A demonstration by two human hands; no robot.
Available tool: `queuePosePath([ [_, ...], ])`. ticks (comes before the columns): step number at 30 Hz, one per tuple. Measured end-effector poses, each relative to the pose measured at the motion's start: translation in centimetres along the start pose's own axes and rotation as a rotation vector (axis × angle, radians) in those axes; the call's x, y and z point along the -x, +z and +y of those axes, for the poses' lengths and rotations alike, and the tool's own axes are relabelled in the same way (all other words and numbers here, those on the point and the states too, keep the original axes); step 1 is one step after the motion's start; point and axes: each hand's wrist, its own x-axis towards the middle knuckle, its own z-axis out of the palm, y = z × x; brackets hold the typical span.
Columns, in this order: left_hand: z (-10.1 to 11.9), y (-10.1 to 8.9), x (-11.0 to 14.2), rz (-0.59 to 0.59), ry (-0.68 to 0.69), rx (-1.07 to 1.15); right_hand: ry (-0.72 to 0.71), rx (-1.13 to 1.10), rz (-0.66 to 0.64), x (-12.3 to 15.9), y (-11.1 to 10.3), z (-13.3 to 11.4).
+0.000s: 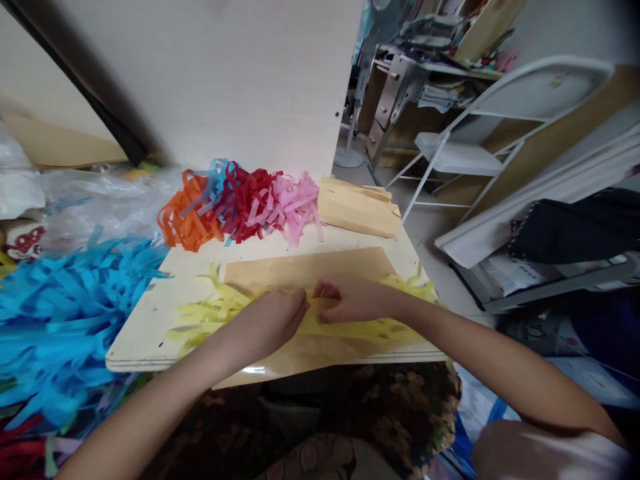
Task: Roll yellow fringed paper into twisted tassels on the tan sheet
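A bundle of yellow paper strips [210,313] lies across the near part of a small pale board table [150,313]. My left hand [270,320] rests on the bundle with fingers curled, pinching the strips. My right hand [350,300] meets it from the right, its fingers also closed on the yellow strips. Behind the hands lies a flat tan paper sheet [300,267]. A clear plastic sleeve [280,360] hangs over the table's near edge under the strips.
Orange, blue, red and pink strip bundles [240,203] sit at the table's far edge beside a stack of tan paper bags [357,210]. A big heap of blue strips [65,307] fills the left. A white folding chair [470,147] stands at the right.
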Motion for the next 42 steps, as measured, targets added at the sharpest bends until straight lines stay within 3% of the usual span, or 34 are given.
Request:
queuePosePath([
  [5,0.3,0.1,-0.4,-0.023,-0.122,-0.098,0.049,0.035,-0.088,-1.1,-0.1,-0.2],
  [10,0.4,0.3,-1.0,-0.037,-0.180,-0.190,0.118,0.027,-0.133,0.0,-0.5,1.4],
  [19,0.0,-0.8,-1.0,-0.056,-0.180,-0.308,0.103,0.269,0.062,1.5,0.5,2.1],
  [29,-0.6,-0.4,-2.0,-0.050,-0.193,-0.386,0.172,0.256,0.118,2.0,0.9,2.8],
  [42,-0.6,-0.3,-2.0,-0.058,-0.236,-0.393,0.232,0.474,0.066,2.2,0.6,2.4],
])
